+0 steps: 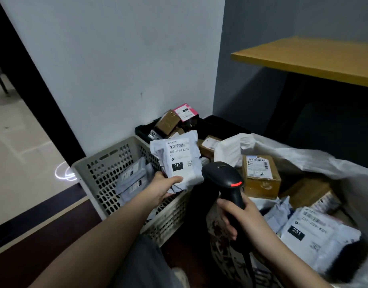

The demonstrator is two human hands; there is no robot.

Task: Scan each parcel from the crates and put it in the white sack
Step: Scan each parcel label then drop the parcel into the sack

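Observation:
My left hand [162, 187] grips the lower edge of a white bagged parcel [178, 161], held upright above the beige crate [100, 173] with its barcode label and "010" tag facing me. My right hand [237, 217] holds a black barcode scanner [226, 179] by its handle; its head sits just right of the parcel and a red light glows on it. The white sack [316, 161] lies open at the right, holding brown boxes [260, 176] and white bagged parcels [316, 231]. More grey bagged parcels [133, 179] lie inside the beige crate.
A black crate [143, 129] behind the beige one holds brown boxes and a pink-topped box [185, 112], against the white wall. A wooden tabletop [316, 59] juts out at the upper right. Pale floor shows at the left, dark floor below my arms.

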